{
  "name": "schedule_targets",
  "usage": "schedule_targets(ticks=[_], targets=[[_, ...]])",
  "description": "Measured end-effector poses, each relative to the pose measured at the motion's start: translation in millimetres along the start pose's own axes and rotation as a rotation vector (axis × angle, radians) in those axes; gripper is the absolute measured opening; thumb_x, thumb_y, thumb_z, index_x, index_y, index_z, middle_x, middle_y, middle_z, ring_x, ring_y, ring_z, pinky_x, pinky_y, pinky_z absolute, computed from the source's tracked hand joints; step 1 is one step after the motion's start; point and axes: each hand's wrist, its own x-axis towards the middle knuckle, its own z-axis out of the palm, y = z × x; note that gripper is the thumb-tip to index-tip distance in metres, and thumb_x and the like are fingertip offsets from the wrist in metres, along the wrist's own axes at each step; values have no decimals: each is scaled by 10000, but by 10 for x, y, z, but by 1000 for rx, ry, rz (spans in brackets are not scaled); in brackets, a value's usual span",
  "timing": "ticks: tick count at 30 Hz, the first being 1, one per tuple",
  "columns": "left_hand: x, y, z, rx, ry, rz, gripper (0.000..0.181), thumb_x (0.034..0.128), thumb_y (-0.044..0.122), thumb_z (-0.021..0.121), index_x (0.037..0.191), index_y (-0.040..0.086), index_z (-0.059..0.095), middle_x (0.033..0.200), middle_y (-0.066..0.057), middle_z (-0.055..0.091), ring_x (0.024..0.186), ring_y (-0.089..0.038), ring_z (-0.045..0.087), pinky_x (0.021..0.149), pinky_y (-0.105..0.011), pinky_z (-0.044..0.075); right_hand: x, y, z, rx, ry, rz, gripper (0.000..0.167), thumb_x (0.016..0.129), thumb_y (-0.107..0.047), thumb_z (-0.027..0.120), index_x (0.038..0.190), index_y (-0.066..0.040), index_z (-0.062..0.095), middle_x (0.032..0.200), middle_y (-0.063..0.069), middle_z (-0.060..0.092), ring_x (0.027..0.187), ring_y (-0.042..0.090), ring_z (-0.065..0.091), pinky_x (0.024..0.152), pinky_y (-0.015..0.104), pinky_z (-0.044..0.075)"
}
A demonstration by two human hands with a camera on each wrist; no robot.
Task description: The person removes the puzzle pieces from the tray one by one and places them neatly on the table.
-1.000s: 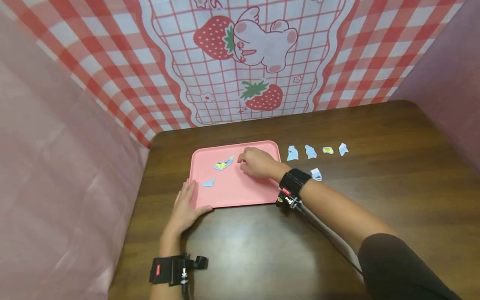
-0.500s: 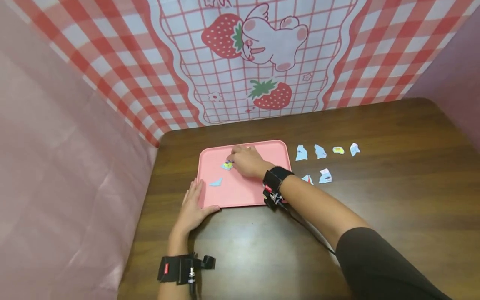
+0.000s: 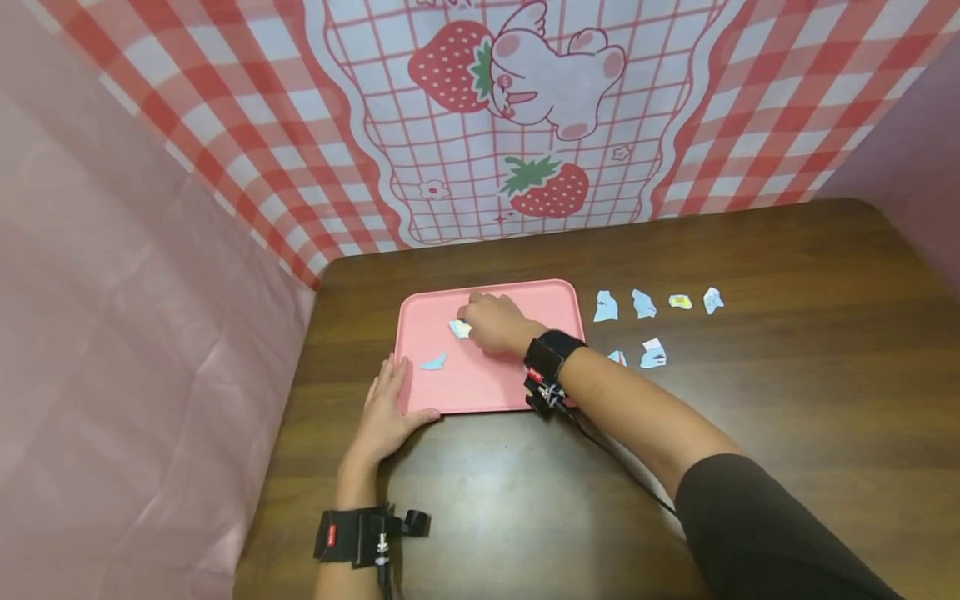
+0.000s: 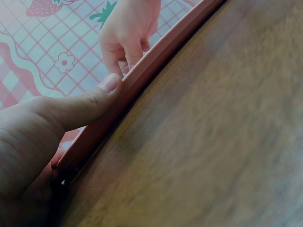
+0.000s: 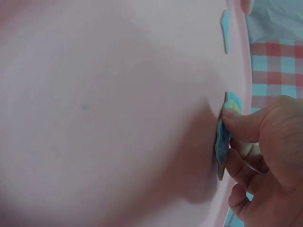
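Note:
My right hand (image 3: pixel 495 323) is over the upper middle of the pink tray (image 3: pixel 495 392). Thumb and fingers pinch a blue-and-yellow puzzle piece (image 5: pixel 221 146), seen nearly edge-on and tilted in the right wrist view. Whether it is one piece or several together, I cannot tell. Just left of these fingers, part of it (image 3: pixel 459 329) shows in the head view. A small light-blue piece (image 3: pixel 434 362) lies flat on the tray's left side. My left hand (image 3: pixel 382 421) rests at the tray's front-left corner, its straight thumb (image 4: pixel 90 106) along the front rim and fingers along the left edge.
Right of the tray, several irregular printed pieces lie on the brown table (image 3: pixel 465 500), among them a yellow-centred one (image 3: pixel 680 302) and a blue-and-white one (image 3: pixel 653 353). My right forearm partly covers a piece with red (image 3: pixel 617 357). A checked strawberry cloth (image 3: pixel 555 187) hangs behind.
The right hand has moved left across the tray to the blue-and-yellow piece and taken hold of it; the piece now tilts. My left hand stays at the tray corner.

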Motion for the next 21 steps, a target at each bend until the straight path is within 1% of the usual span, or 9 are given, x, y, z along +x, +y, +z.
schedule_targets(ticks=[4, 7, 10, 14, 16, 19, 21], targets=[[0, 22, 0, 9, -3, 7, 1089, 784, 452, 856, 1590, 32, 257, 1664, -223, 91, 1536, -367, 61, 1221, -546, 68, -85, 45, -42, 142, 17, 21, 318, 949, -85, 606, 1252, -115, 699, 1145, 86, 610, 1045, 226, 617, 860, 412, 539], [1, 26, -6, 16, -5, 3, 1082, 789, 457, 851, 1591, 36, 260, 1665, -221, 89, 1532, -386, 67, 1211, -575, 82, -152, 81, -62, 246, 43, 22, 280, 932, -60, 600, 1190, -67, 707, 1101, 81, 654, 1012, 215, 629, 865, 373, 533], [4, 27, -7, 15, -7, 2, 1078, 790, 456, 850, 1592, 39, 263, 1665, -225, 87, 1528, -399, 70, 1207, -589, 85, -242, 114, -95, 369, 56, 37, 210, 916, -57, 637, 1115, -32, 701, 1037, 84, 697, 973, 216, 641, 863, 362, 528], [14, 16, 7, 25, -17, 4, 1075, 796, 466, 843, 1594, 45, 260, 1665, -226, 80, 1529, -397, 66, 1210, -582, 80, -406, 159, -144, 535, 67, 96, 137, 896, -66, 695, 1027, -29, 686, 965, 86, 703, 908, 207, 639, 810, 339, 532], [22, 3, 16, 27, -17, 7, 1073, 797, 469, 842, 1593, 44, 262, 1665, -227, 79, 1531, -393, 64, 1211, -576, 77, -494, 189, -164, 593, 83, 124, 112, 889, -72, 709, 994, -44, 680, 940, 75, 699, 886, 193, 634, 777, 315, 530], [12, -8, 19, 19, -16, 9, 1077, 799, 472, 839, 1593, 37, 256, 1667, -221, 75, 1534, -383, 52, 1213, -570, 71, -631, 241, -205, 671, 121, 148, 89, 885, -85, 724, 959, -61, 681, 919, 62, 690, 862, 179, 625, 736, 294, 520], [-5, -22, 16, 11, -17, 9, 1083, 802, 476, 834, 1595, 35, 243, 1670, -212, 67, 1537, -372, 36, 1212, -572, 64, -731, 279, -251, 733, 154, 133, 79, 882, -72, 725, 944, -52, 681, 900, 63, 676, 847, 179, 613, 718, 289, 510]])
